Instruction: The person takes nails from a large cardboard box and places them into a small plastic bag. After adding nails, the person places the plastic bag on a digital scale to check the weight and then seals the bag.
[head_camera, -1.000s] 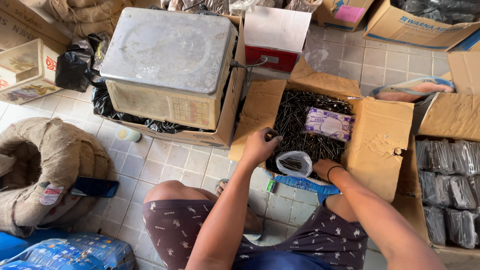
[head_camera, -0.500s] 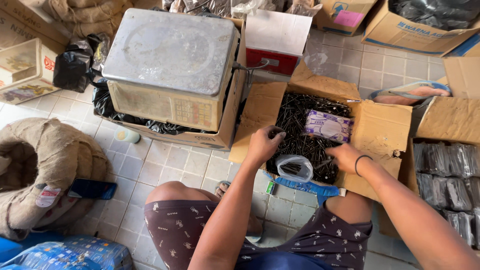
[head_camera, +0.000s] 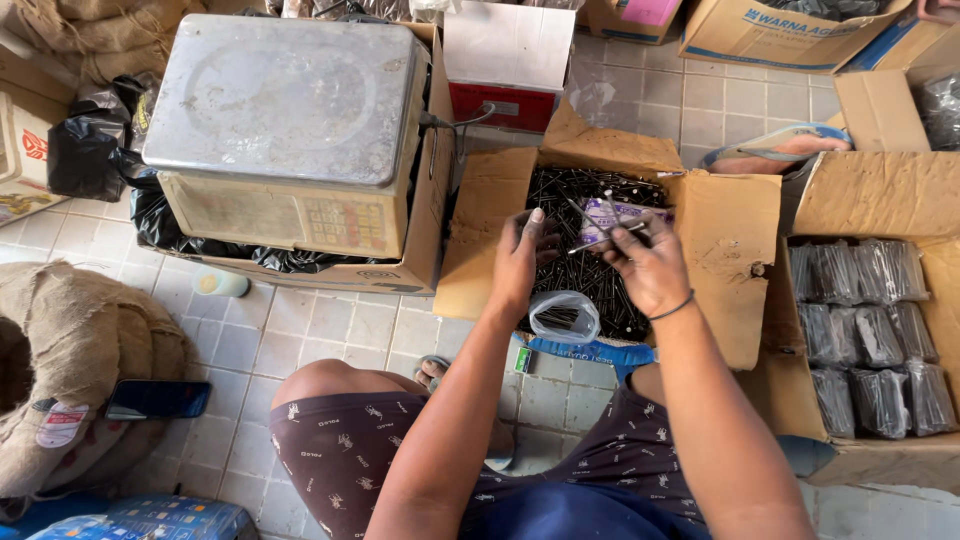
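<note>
The right hand (head_camera: 648, 268) pinches a loose bunch of nails (head_camera: 600, 225) over the cardboard box (head_camera: 730, 230); the left hand (head_camera: 522, 258), fingers apart, only steadies them; splayed points could prick or slip free.

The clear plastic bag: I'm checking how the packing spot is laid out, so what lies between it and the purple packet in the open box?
In the head view, loose dark nails fill the stretch between the clear plastic bag and the purple packet; the right hand hovers above them.

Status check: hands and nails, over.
Right hand grips a few nails; left hand open beside it. Both over nail box. Plastic bag below.
</note>
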